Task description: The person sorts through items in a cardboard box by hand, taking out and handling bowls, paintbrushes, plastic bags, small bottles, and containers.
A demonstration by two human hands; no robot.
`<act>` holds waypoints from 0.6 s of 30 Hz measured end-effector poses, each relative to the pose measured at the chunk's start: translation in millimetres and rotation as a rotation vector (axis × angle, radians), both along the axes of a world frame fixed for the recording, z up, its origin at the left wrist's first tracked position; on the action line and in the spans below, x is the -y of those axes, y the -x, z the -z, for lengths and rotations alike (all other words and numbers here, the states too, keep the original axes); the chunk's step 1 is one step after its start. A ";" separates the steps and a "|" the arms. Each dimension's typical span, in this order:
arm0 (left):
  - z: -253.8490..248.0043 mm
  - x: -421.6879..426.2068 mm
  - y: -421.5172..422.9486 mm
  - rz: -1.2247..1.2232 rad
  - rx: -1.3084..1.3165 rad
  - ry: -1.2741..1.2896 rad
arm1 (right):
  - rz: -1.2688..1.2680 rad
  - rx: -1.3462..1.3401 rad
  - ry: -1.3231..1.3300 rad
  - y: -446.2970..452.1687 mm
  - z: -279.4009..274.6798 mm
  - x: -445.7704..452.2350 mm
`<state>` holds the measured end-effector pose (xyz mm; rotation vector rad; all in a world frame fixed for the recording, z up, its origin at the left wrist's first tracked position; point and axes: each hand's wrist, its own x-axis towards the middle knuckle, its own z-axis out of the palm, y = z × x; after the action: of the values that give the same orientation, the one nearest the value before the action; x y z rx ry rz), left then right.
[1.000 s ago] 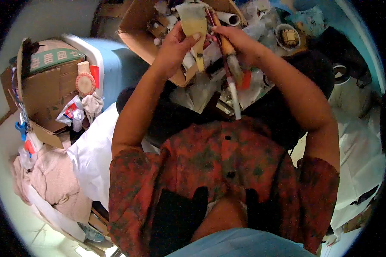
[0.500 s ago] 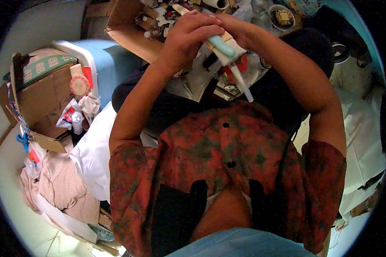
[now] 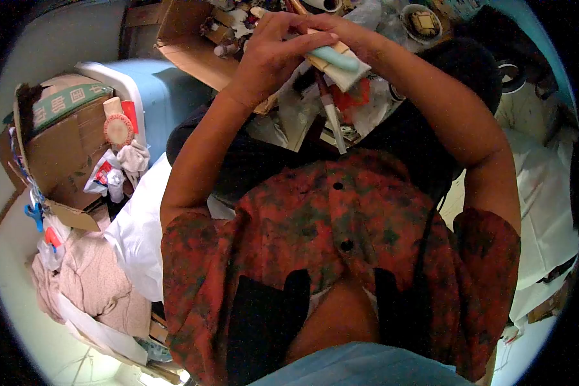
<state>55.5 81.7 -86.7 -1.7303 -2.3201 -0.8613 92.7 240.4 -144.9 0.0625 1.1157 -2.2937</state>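
Note:
Both hands meet at the top middle, close together. My left hand (image 3: pixel 273 42) has its fingers curled, its thumb lying along a pale blue-green rounded handle (image 3: pixel 343 59). My right hand (image 3: pixel 350 35) is closed against a cream-and-white flat pad or folded cloth (image 3: pixel 349 77) beneath that handle. A brown stick with a whitish translucent tapered tip (image 3: pixel 332 119) hangs down behind the pad, tip toward my shirt; which fingers grip it is hidden. Beyond my left fingers pokes a pale rod end (image 3: pixel 258 12); I cannot tell whether it belongs to the handle.
A cardboard box (image 3: pixel 190 55) of scraps stands beyond my left hand. A bowl (image 3: pixel 421 24) with a yellowish block sits at upper right. A black tape roll (image 3: pixel 511 78) lies right. On the left are a blue bin (image 3: pixel 164 87), an open carton (image 3: pixel 64 145) and a pink towel (image 3: pixel 103 276).
The stick's whitish tip has swung left and now points more steeply down; its brown shaft shows. The blue-green handle and the pad have shifted slightly up and right, and my left hand has turned a little.

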 end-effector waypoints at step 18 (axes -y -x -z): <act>-12.2 26.1 13.0 -0.589 1.624 -0.118 | 0.150 0.000 -0.203 0.1 2.2 13.8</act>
<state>42.5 55.6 -74.5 0.1498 -2.9292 -2.6827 92.6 226.6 -147.1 0.2316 1.3823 -2.3010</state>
